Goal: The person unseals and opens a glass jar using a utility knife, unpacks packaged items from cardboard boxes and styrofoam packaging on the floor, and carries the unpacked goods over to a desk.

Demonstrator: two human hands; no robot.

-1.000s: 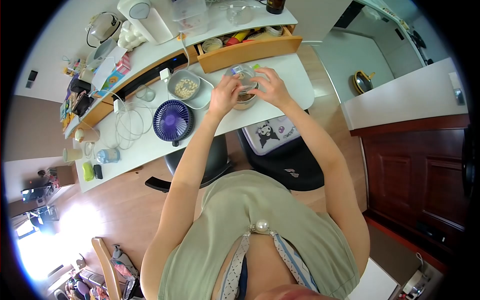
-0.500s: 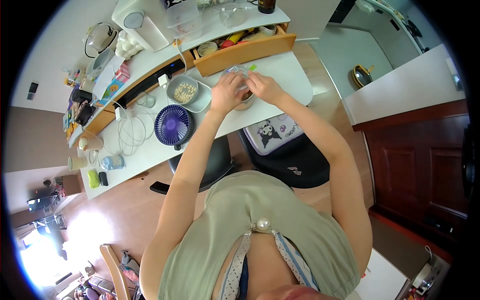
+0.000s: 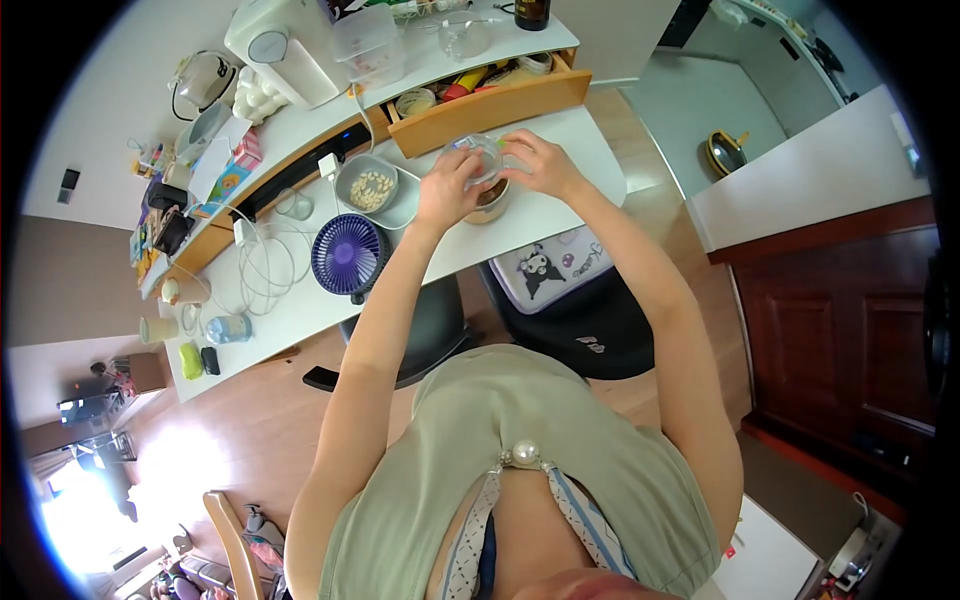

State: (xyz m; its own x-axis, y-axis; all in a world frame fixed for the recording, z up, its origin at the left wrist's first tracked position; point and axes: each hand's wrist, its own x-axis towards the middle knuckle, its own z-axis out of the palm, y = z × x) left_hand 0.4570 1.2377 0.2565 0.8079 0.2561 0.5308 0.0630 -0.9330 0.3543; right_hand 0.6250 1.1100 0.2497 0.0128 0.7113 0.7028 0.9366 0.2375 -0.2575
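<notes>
Over the white desk [image 3: 570,165], my left hand [image 3: 447,187] is closed round the left side of a clear, round plastic lid [image 3: 487,156]. My right hand [image 3: 541,163] pinches the same lid at its right edge, its fingers partly stretched. Just below the lid stands a pale round container [image 3: 487,213] with something brown inside; my left hand covers part of it. Left of my hands is a grey bowl of pale nuts or seeds [image 3: 371,190], set in a larger light tray [image 3: 404,205]. A purple fan [image 3: 349,254] stands beside it.
An open wooden drawer [image 3: 490,112] full of small items juts out behind my hands. White cables [image 3: 262,262] lie across the desk's left side, near a blue-capped bottle [image 3: 229,328]. Black chairs [image 3: 590,335] stand under the front edge, one bearing a white-and-purple case [image 3: 550,268].
My right hand has shifted slightly right, and its fingers have spread away from my left hand. More of the clear lid and the container below now shows.
</notes>
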